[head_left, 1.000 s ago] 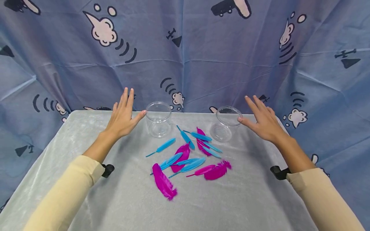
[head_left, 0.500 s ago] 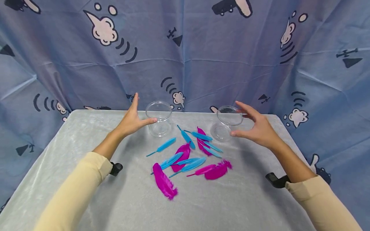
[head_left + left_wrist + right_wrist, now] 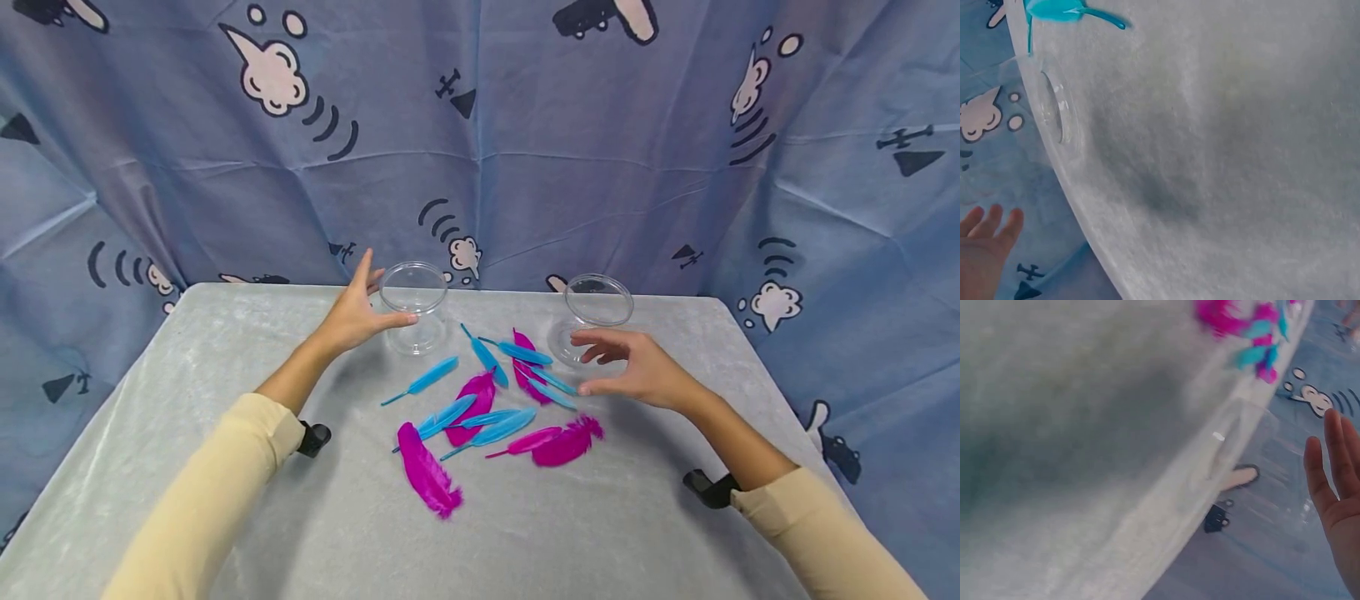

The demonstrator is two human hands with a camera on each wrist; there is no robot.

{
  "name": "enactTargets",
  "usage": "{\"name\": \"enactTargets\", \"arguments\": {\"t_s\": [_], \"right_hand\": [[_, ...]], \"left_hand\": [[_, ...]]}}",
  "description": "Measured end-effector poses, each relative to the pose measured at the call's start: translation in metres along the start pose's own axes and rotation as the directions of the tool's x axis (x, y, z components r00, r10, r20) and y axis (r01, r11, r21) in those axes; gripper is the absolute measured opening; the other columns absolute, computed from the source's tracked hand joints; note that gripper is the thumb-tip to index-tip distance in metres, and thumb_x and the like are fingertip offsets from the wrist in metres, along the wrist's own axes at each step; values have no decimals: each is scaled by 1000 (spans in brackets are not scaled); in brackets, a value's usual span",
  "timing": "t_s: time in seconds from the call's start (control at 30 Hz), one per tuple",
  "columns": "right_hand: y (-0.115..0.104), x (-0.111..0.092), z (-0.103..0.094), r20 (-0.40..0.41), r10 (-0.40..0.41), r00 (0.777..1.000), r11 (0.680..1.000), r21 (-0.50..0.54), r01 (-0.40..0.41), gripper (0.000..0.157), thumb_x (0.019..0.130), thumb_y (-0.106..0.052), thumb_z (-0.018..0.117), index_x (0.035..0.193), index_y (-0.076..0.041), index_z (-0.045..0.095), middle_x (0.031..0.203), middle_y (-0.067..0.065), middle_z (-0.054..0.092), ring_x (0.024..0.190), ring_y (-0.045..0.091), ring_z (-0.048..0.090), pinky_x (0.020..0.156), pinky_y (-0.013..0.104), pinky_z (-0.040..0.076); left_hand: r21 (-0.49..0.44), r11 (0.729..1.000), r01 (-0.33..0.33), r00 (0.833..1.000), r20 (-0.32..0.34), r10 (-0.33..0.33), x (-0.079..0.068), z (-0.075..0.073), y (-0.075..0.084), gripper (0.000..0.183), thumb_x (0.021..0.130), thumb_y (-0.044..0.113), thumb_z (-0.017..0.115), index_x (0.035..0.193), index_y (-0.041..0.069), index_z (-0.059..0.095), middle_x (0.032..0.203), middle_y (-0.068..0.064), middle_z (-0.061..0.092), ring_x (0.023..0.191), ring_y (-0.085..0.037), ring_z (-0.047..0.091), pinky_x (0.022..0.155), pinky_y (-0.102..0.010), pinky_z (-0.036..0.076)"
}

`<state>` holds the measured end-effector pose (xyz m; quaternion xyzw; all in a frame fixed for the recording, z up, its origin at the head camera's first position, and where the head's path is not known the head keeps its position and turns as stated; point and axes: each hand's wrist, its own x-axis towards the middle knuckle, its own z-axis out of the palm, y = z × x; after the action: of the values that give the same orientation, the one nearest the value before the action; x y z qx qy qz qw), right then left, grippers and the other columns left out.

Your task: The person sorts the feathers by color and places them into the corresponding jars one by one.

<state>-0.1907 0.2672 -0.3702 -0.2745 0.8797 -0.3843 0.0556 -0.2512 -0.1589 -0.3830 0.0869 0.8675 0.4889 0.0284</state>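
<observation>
Two clear plastic cups stand upright near the table's back edge, a left cup (image 3: 414, 333) and a right cup (image 3: 597, 310). My left hand (image 3: 352, 315) is spread at the left cup, thumb across its front near the rim and fingers at its far left side. In front of the right cup, my right hand (image 3: 637, 367) reaches inward with fingers loosely bent and nothing between them. Its thumb tip is beside a light blue feather (image 3: 551, 393). Several blue and magenta feathers lie between the hands, among them a large magenta feather (image 3: 427, 471) nearest the front.
A pale grey cloth covers the table (image 3: 570, 533). Right behind it hangs a blue patterned curtain (image 3: 525, 208). Black wrist cameras are strapped under both cream sleeves (image 3: 217, 492).
My left hand has moved right and turned, bringing its thumb across the left cup. My right hand has come down and inward, from beside the right cup toward the feathers. Cups and feathers stay put.
</observation>
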Motion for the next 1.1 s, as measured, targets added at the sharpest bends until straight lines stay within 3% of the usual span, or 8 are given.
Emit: {"name": "enactTargets", "arguments": {"t_s": [0.2,0.47,0.7,0.93,1.1], "right_hand": [[18,0,14,43,21,999,1000,8,-21,62,80,-19,85,133,0,59,124,20,65,101,27,68,90,53,54],[32,0,30,88,78,993,997,-18,-77,63,79,-24,86,132,0,61,123,17,66,99,27,68,87,48,56],[37,3,36,81,78,994,995,-63,-73,57,81,-22,84,128,1,62,117,16,68,94,25,68,85,46,57],[40,6,39,83,96,992,993,-75,-90,53,82,-15,83,127,2,62,112,15,69,89,21,68,83,42,57],[42,8,42,67,97,993,992,-89,-91,47,81,-9,82,123,3,64,103,11,69,84,18,65,80,36,57]], "left_hand": [[-4,1000,16,1000,-6,-16,1,5,0,124,78,33,87,161,17,-4,159,-17,30,146,-35,30,114,-56,29],[10,1000,25,1000,-9,-25,0,11,1,120,77,32,87,161,12,4,158,-18,33,141,-39,37,109,-53,38],[93,995,23,1000,3,-23,-2,15,4,109,77,40,86,159,8,20,158,-18,30,140,-36,37,109,-54,38],[-48,999,-20,999,48,22,-4,17,-2,104,81,32,84,158,9,17,162,-17,23,148,-33,24,118,-50,26],[-98,994,-41,996,74,48,-1,19,-7,101,85,29,81,158,10,14,162,-14,23,149,-32,23,117,-52,25]]}}
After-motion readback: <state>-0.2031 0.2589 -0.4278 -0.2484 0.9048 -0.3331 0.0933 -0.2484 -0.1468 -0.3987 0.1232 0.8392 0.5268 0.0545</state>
